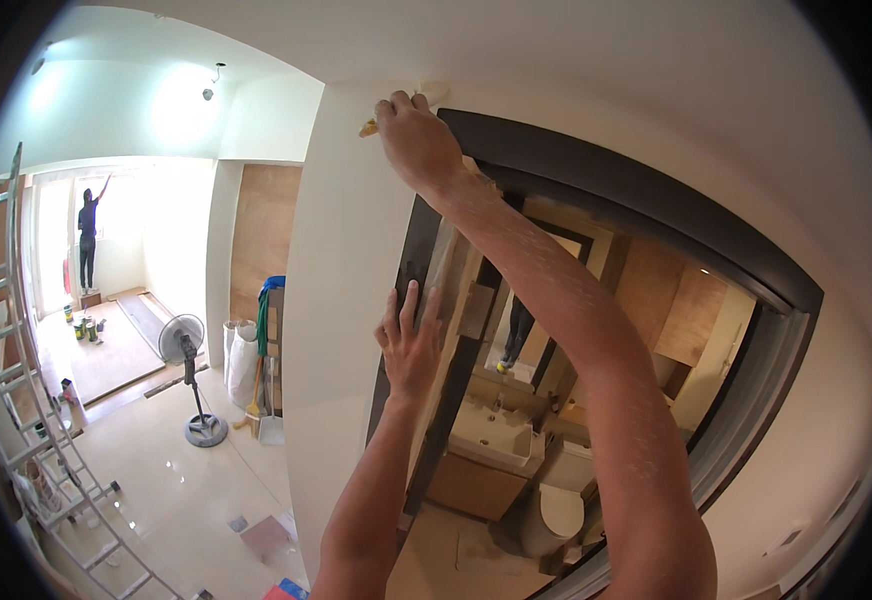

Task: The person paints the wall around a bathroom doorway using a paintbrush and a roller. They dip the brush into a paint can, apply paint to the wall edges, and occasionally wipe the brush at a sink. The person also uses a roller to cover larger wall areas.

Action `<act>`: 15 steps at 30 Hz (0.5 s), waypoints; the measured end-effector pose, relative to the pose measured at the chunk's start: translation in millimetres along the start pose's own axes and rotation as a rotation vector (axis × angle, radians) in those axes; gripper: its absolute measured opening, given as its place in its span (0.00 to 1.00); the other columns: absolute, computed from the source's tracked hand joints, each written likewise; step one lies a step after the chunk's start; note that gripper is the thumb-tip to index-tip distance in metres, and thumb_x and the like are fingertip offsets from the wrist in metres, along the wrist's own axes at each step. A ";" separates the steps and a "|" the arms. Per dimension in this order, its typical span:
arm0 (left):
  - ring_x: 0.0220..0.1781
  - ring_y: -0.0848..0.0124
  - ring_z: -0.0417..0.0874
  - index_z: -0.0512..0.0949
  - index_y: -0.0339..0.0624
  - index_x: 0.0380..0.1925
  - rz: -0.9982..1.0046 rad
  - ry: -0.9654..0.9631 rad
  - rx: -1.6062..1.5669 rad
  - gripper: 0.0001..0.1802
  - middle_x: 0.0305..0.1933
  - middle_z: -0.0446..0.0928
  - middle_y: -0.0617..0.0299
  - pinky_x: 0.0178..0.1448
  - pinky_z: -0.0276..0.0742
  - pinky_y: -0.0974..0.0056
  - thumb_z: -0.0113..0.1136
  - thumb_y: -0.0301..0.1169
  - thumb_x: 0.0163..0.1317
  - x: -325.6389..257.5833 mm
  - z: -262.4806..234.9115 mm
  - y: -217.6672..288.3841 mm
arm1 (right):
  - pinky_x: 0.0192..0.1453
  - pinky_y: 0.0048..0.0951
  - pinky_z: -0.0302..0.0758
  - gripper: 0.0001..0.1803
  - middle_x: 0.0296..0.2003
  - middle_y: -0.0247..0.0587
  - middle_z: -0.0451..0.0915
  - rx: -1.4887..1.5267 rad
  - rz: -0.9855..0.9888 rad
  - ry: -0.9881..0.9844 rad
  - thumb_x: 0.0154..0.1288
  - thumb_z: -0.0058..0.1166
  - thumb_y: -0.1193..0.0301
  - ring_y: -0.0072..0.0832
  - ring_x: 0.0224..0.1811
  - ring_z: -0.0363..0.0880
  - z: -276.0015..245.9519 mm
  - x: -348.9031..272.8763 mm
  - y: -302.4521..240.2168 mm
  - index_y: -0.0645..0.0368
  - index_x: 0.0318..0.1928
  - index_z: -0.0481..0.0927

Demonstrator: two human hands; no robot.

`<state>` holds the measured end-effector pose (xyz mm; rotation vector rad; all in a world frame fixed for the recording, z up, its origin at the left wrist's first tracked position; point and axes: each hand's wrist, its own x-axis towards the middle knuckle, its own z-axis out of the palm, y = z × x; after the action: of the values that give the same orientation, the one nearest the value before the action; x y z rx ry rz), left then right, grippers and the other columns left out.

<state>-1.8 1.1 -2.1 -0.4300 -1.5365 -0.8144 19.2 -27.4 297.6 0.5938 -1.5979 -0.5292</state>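
Note:
My right hand (418, 145) is raised to the wall just off the upper left corner of a dark door frame (596, 180). Its fingers are closed round a small tool with a yellowish end (368, 129); the hand covers most of it, so its kind is unclear. A pale patch (434, 94) shows on the wall beside the fingertips. Lower down, my left hand (411, 340) rests with fingers stretched out against the frame's left upright, holding nothing.
Through the doorway are a washbasin (496, 435), a toilet (559, 510) and a mirror. Leftward stand a metal ladder (1, 290), a pedestal fan (188, 350), and white sacks (241, 352) beside a broom. Far off, another person (88, 235) reaches up by a bright window.

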 end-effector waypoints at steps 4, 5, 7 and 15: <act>0.79 0.53 0.58 0.66 0.62 0.73 -0.004 0.000 -0.027 0.33 0.79 0.58 0.61 0.68 0.61 0.47 0.62 0.33 0.68 -0.1 1.9 4.7 | 0.51 0.36 0.87 0.09 0.44 0.52 0.79 -0.007 -0.002 -0.004 0.66 0.54 0.78 0.45 0.51 0.81 -15.6 -9.6 14.8 0.69 0.46 0.78; 0.79 0.53 0.58 0.66 0.62 0.73 -0.001 0.000 -0.027 0.33 0.79 0.58 0.61 0.68 0.61 0.47 0.61 0.34 0.69 0.0 1.0 4.0 | 0.50 0.36 0.87 0.10 0.44 0.52 0.79 -0.002 -0.001 -0.005 0.66 0.54 0.78 0.45 0.51 0.81 -18.6 -11.9 17.8 0.69 0.46 0.78; 0.79 0.52 0.58 0.65 0.61 0.73 0.003 0.001 -0.035 0.32 0.79 0.59 0.60 0.68 0.61 0.46 0.60 0.33 0.70 -0.5 0.5 4.8 | 0.50 0.36 0.87 0.10 0.44 0.52 0.79 0.004 -0.001 -0.011 0.66 0.54 0.78 0.45 0.51 0.81 -27.6 -17.5 26.1 0.69 0.47 0.78; 0.78 0.52 0.58 0.65 0.60 0.74 0.001 0.008 -0.029 0.32 0.79 0.59 0.61 0.67 0.61 0.45 0.60 0.34 0.70 0.2 -2.4 1.7 | 0.43 0.35 0.85 0.09 0.42 0.47 0.83 0.255 0.097 0.148 0.69 0.58 0.74 0.37 0.44 0.85 -146.3 -66.5 38.5 0.65 0.46 0.79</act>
<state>1.1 0.5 -1.5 -0.4485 -1.5184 -0.8376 167.1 45.5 287.8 0.7243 -1.5552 -0.2048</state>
